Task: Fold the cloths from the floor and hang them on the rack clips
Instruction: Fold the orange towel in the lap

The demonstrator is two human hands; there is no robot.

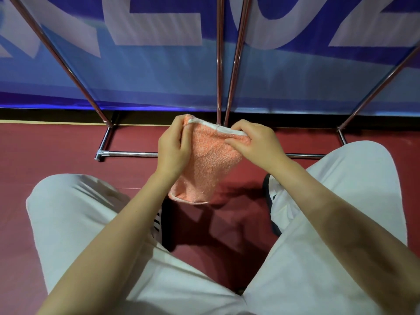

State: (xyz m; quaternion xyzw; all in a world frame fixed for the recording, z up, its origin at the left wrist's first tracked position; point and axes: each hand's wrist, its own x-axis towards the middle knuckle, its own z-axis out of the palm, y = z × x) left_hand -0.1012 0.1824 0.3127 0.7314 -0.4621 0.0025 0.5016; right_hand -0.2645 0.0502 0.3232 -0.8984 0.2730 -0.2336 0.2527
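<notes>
At frame centre, the left hand (173,147) and right hand (254,142) pinch the white-edged top corners of a fuzzy orange terry cloth (204,164), which hangs down.

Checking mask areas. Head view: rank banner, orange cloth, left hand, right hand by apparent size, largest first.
1. Banner, by far the largest; it spans the whole width.
2. Orange cloth, held up by both hands and partly hidden by them.
3. Left hand and right hand: these look alike, so no ranking between them.

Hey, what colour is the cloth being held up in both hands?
Salmon-orange terry cloth with a white trim along its top edge, clearest in the head view.
</notes>
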